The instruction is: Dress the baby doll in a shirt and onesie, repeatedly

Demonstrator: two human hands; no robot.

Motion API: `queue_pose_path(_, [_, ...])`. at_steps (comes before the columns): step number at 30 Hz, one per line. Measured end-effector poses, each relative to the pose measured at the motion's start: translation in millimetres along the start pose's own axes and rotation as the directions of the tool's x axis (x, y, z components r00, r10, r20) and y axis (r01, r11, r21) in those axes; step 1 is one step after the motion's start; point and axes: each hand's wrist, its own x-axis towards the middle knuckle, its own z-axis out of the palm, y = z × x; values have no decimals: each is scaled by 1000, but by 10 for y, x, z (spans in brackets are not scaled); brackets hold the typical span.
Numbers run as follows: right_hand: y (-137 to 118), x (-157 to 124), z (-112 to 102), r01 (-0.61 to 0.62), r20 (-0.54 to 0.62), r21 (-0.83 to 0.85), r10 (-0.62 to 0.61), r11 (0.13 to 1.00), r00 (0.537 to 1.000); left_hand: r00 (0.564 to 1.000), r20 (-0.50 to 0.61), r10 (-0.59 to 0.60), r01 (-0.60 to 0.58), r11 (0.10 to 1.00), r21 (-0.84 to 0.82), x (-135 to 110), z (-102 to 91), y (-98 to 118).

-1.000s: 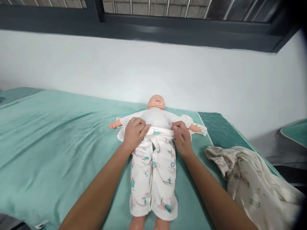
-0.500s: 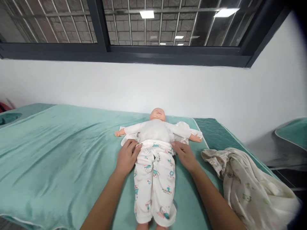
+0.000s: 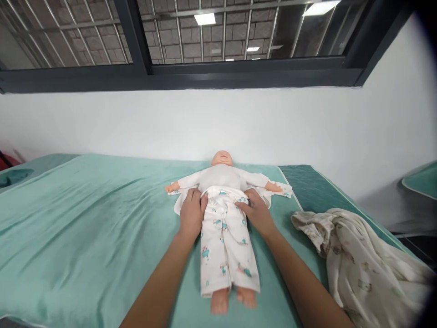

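A baby doll [image 3: 221, 158] lies on its back with its arms spread, its head toward the wall. Its torso is in a plain white top [image 3: 221, 176], and an opened printed garment [image 3: 285, 189] lies under its arms. White printed trousers [image 3: 227, 241] cover its legs, with the bare feet [image 3: 219, 301] showing below the cuffs. My left hand [image 3: 191, 213] is closed on the waistband at the left side, thumb on top. On the right side of the waistband, my right hand [image 3: 256, 210] grips the cloth between thumb and fingers.
The doll rests on a pale green cover [image 3: 102, 228]. A crumpled cream printed cloth [image 3: 362, 269] lies at the right, partly over a darker green strip [image 3: 303, 189]. Behind the bed stand a white wall [image 3: 164, 123] and a dark-framed window [image 3: 221, 79].
Both hands have drawn the trousers' waistband up toward the doll's chest. The cuffs have risen, and more of the feet shows. The view has shifted slightly.
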Motion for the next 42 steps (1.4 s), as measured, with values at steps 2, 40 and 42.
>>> queue_pose_path(2, [34, 25, 40, -16, -85, -71, 10, 997, 996, 999, -19, -29, 29, 999, -15, 66, 63, 26])
queue_pose_path(40, [-252, -649, -29, -197, 92, 85, 190, 977, 978, 1000, 13, -14, 17, 962, -274, -311, -7, 154])
queue_pose_path(42, [-237, -615, -5, -202, 58, 62, 199, 977, 978, 1000, -11, 3, -6, 969, -248, -275, 11, 161])
